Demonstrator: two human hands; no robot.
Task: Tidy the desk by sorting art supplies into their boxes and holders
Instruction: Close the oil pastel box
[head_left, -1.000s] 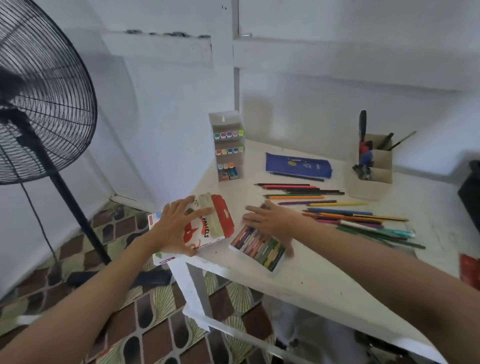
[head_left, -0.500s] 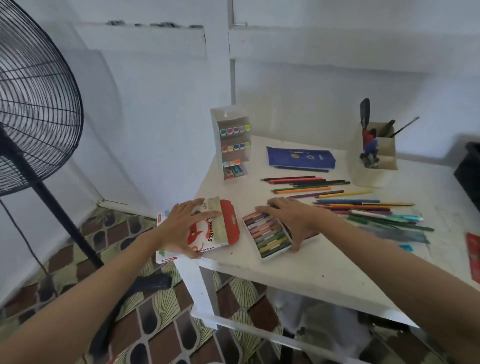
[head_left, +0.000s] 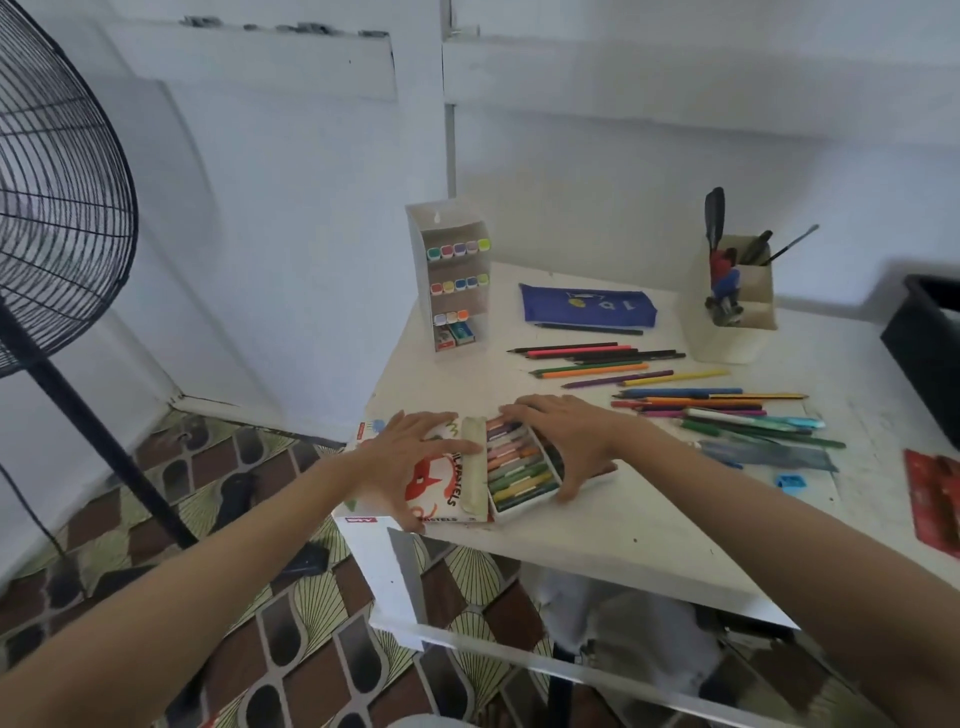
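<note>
**Head view: progress**

The left hand (head_left: 410, 462) is gripping the pastel box (head_left: 441, 491), with its fingers spread over the printed top and the thumb hooking the near edge. The box is lying at the near left corner of the counter (head_left: 649, 525) and is overhanging that edge. The right hand (head_left: 566, 441) is gripping the pastel tray (head_left: 519, 470), with its fingers over the far end and the thumb at the near end. The tray is touching the open mouth of the box and appears to be just entering it. Judged from this, the pastel step is nearing completion, but the tray is not yet seated.

The remaining work is lying behind the hands. The loose pencils (head_left: 597, 366) are occupying the middle of the counter, well apart from the holder (head_left: 737, 317) and just beside the blue pouch (head_left: 587, 306). The blue sharpener (head_left: 792, 482) is also lying loose.

**Head view: count**

- One pastel box and one pastel tray.
- About eight pencils are lying singly. One dark pencil is lying against the pouch. The overlapped heap to the right is preventing an exact count.
- One marker rack (head_left: 457, 280), showing five caps, five caps and three caps on its rows.
- One pouch, one holder and one sharpener.
</note>
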